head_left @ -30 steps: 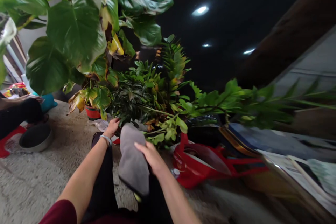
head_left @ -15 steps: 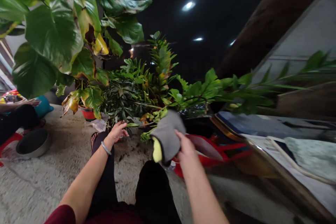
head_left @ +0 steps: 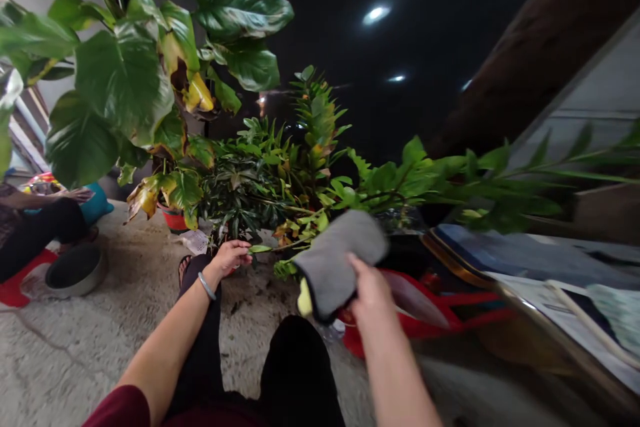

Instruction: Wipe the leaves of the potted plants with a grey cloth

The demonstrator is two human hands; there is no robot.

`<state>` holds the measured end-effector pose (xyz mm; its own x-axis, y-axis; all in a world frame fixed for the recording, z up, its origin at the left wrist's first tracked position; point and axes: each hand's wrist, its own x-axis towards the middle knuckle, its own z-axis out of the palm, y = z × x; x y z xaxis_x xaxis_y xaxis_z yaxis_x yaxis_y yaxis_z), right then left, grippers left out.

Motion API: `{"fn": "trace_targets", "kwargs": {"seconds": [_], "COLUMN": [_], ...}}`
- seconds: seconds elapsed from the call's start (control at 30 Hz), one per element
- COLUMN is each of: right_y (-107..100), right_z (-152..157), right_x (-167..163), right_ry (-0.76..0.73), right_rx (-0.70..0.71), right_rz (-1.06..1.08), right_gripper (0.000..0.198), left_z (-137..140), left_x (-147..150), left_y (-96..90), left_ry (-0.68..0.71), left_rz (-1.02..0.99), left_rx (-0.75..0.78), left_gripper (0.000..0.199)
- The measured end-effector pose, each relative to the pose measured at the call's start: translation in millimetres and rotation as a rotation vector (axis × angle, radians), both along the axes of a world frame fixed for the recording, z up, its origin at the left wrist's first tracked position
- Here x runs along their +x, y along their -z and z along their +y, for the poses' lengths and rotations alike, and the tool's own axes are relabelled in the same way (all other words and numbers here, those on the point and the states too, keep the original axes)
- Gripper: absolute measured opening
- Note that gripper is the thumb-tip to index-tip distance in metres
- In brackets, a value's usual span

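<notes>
My right hand (head_left: 371,288) grips a grey cloth (head_left: 336,259) with a yellow underside, held up against the leafy stems of a low green plant (head_left: 320,213). My left hand (head_left: 231,256) reaches forward and pinches a thin stem with a leaf (head_left: 260,249) at the base of the dark-leaved potted plant (head_left: 245,187). A bracelet circles my left wrist. My legs in black trousers stretch out below both hands on the rough floor.
A tall plant with big leaves (head_left: 120,73) in a red pot (head_left: 174,219) stands back left. A red bag (head_left: 410,310) lies right of my hand, beside papers (head_left: 565,293). A metal bowl (head_left: 75,271) and a seated person's leg (head_left: 35,233) are at far left.
My right hand lifted the grey cloth off my lap and carried it rightward up to the plant's leaves. My left hand shifted slightly and took hold of a stem.
</notes>
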<state>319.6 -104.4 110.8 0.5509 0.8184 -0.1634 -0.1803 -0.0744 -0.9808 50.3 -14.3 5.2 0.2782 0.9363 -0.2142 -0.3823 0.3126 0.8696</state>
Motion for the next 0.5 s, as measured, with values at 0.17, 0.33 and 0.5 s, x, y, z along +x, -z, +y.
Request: {"fn": "trace_targets", "kwargs": {"seconds": [0.17,0.33,0.5], "right_y": [2.4,-36.7,-33.2], "right_z": [-57.0,-40.2,14.5], "right_x": [-67.5,-59.9,-80.8], "right_ry": [-0.533,-0.332,-0.156], "right_rx": [-0.105,0.091,0.117], "right_rz": [-0.106,-0.185,-0.211], "right_gripper": [0.038,0.042,0.035], "left_z": [2.5,3.9,-1.3], "left_x": [-8.5,-13.0,-9.6], "left_y": [3.6,1.4,-7.8], "left_ry": [-0.028,-0.038,-0.059], "left_rz": [0.018,0.014,0.005], "left_rx": [0.006,-0.003,0.002], "left_gripper": [0.026,0.029,0.028]}}
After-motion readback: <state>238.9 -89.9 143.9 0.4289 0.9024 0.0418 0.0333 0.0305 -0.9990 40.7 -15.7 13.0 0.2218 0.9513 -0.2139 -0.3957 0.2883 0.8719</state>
